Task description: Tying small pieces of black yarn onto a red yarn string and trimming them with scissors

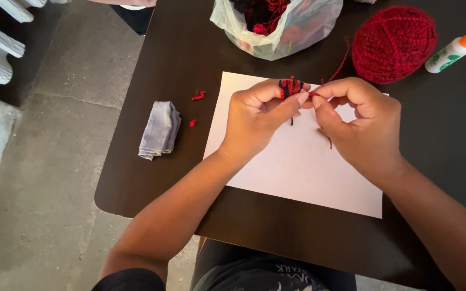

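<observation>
Over the white paper sheet (297, 167), near its far edge, the left hand (257, 121) pinches a small tuft of red and black yarn (290, 86), fingers curled shut around it. The right hand (360, 121) nips the red strand (342, 62) leading diagonally toward the yarn ball (393, 43) at the table's far right. The tuft looks light, soft and easily unravelled (best gripped at its bound middle).

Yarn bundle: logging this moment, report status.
Left hand pinches the red-black yarn bundle. Right hand grips its strand, fed from the red yarn ball. White paper beneath, nothing obstructing.
</observation>
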